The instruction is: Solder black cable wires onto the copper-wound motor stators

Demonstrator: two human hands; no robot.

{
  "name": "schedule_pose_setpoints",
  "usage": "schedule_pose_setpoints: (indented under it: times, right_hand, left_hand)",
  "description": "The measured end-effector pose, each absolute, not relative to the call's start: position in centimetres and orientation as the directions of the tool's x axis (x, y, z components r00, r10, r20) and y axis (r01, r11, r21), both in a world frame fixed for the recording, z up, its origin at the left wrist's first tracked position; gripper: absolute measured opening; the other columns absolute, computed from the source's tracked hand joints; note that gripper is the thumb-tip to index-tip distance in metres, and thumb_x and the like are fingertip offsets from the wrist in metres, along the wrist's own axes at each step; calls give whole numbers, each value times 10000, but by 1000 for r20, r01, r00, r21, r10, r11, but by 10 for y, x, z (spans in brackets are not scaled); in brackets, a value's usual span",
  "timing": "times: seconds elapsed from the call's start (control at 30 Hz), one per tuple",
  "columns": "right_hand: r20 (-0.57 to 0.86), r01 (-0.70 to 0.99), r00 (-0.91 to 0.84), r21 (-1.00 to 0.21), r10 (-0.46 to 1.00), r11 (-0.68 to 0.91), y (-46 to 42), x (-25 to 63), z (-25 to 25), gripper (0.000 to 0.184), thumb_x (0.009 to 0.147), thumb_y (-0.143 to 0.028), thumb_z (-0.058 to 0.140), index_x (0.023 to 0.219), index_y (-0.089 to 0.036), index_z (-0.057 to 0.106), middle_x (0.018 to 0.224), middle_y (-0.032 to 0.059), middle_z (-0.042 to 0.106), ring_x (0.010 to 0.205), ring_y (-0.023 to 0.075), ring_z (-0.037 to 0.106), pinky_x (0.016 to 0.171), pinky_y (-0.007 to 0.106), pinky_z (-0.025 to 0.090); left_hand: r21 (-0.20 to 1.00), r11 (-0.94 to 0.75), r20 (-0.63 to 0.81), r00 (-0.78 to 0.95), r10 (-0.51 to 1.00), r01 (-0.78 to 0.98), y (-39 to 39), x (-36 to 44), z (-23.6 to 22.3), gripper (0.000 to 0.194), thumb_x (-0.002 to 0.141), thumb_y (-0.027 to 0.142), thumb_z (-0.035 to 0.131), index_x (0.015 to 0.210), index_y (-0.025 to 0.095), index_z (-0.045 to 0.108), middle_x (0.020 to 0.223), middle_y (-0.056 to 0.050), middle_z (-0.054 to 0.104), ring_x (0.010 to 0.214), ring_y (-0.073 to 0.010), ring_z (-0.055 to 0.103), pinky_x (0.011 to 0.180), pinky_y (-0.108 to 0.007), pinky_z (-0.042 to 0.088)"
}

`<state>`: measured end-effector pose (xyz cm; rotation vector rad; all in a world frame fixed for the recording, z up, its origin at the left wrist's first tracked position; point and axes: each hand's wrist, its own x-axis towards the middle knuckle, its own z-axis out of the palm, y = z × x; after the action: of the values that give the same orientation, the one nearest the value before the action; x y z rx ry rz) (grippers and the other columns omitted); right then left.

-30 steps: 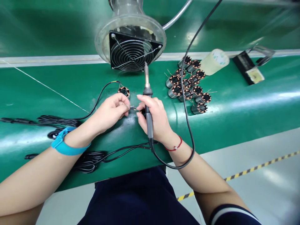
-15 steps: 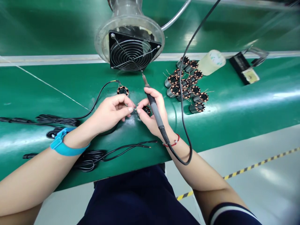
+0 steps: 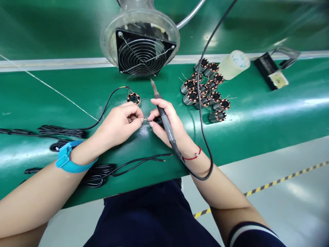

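My left hand (image 3: 119, 123) is closed in a pinch on a thin wire end (image 3: 145, 119) that sticks out past its fingertips. My right hand (image 3: 173, 125) grips a grey soldering iron (image 3: 166, 120), tip pointing up and away from me. Its thumb and a finger are slightly parted beside the wire end. Under the right fingers a wound motor stator (image 3: 158, 120) is mostly hidden. Just beyond my left hand stands another stator (image 3: 134, 98), with a black cable (image 3: 110, 98) running to its wires.
Several stators (image 3: 203, 89) stand grouped at the right, by a tape roll (image 3: 234, 64) and a black holder with a yellow pad (image 3: 269, 72). A fan with a wire guard (image 3: 142, 56) hangs ahead. Coiled black cables (image 3: 99, 175) lie left; the iron's cord (image 3: 201, 103) loops on the right.
The right thumb and finger have parted from the wire they were pinching. The soldering iron tip has shifted slightly left. A small gap now shows between my hands.
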<state>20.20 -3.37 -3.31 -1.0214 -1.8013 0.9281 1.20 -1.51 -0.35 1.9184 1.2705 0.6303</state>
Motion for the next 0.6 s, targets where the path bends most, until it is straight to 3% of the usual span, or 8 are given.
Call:
schedule_pose_setpoints:
  times: [0.23, 0.37, 0.6]
  right_hand:
    - [357, 522, -268, -727, 895, 446, -31, 194, -32, 431, 871, -119, 520, 1287, -221, 475, 899, 2, 673, 916, 197, 600, 931, 386, 486]
    - [396, 566, -313, -652, 863, 505, -33, 199, -25, 479, 848, -139, 561, 1314, -203, 472, 938, 16, 694, 933, 224, 589, 912, 411, 499]
    - [468, 475, -126, -746, 875, 467, -67, 214, -18, 420, 945, -226, 534, 1357, -294, 489, 990, 9, 716, 838, 176, 674, 806, 373, 566]
  left_hand:
    - [836, -126, -66, 325, 943, 535, -13, 13, -5, 101, 758, 213, 563, 705, 160, 631, 776, -16, 617, 700, -132, 546, 636, -265, 411]
    - [838, -132, -55, 323, 945, 529, -13, 13, -5, 92, 750, 195, 562, 695, 161, 628, 776, -16, 612, 723, -139, 556, 651, -269, 414]
    - [846, -178, -20, 363, 932, 503, -14, 14, -5, 86, 727, 147, 554, 657, 169, 599, 781, -17, 612, 748, -143, 571, 689, -277, 436]
